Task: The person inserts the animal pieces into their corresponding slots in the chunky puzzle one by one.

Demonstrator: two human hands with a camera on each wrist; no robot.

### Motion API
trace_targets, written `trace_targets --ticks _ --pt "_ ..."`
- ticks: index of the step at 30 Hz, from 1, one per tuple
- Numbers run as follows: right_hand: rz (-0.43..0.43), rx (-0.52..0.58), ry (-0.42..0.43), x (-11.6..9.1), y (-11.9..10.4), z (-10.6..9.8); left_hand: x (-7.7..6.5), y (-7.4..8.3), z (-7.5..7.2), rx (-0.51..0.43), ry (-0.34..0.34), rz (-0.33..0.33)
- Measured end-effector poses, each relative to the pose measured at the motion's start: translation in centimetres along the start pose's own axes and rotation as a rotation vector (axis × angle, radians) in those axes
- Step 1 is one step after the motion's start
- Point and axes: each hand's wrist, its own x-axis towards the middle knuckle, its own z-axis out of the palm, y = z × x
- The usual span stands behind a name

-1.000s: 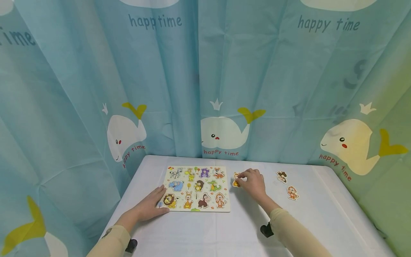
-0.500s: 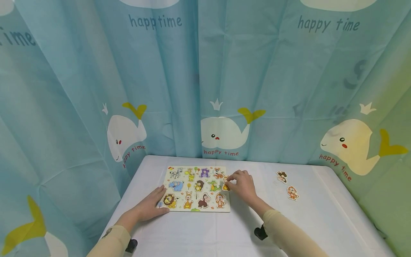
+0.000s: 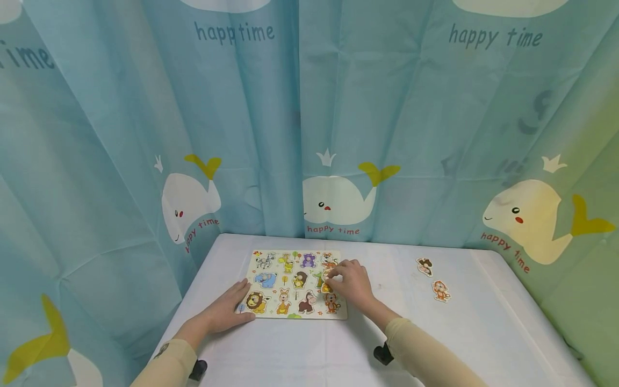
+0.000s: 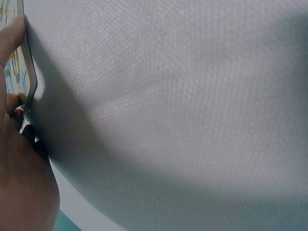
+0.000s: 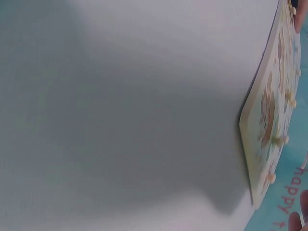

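A wooden animal peg-puzzle board (image 3: 278,291) lies on the white table. My left hand (image 3: 224,308) rests at its lower left corner, fingers extended along the left side, thumb at the front edge. The left wrist view shows a fingertip touching the board's rim (image 4: 30,72). Over the board's right side, my right hand (image 3: 353,282) pinches an orange-yellow kangaroo puzzle piece (image 3: 326,288), partly covering the crocodile. The bottom row shows a lion (image 3: 256,302), a kangaroo picture (image 3: 283,302), a gorilla picture (image 3: 307,303) and a monkey picture (image 3: 331,304). At the right wrist view's edge, only fingertips (image 5: 299,219) show.
Two loose pieces lie to the right on the table (image 3: 300,352): a brown gorilla-like piece (image 3: 424,266) and an orange monkey piece (image 3: 440,291). Small knobs (image 5: 272,178) stand up from the board. A blue whale-print curtain (image 3: 271,134) hangs behind the table.
My right hand has moved left with the kangaroo piece, from beside the board to over its right part. My left hand and the two loose pieces have stayed put.
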Motion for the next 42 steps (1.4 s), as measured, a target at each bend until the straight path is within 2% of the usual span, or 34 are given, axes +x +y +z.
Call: trace_targets --ticks 18,27,42 --pt "-0.048 0.021 -0.067 -0.1 -2.7 2.5 0.0 0.1 0.0 0.011 0.007 0.005" --pt "-0.064 0.034 -0.077 -0.3 -4.5 3.4 0.1 -0.2 0.1 0.014 0.006 0.0" --pt "-0.098 0.012 -0.104 -0.5 -6.3 5.2 -0.1 -0.1 0.0 0.008 0.004 0.018"
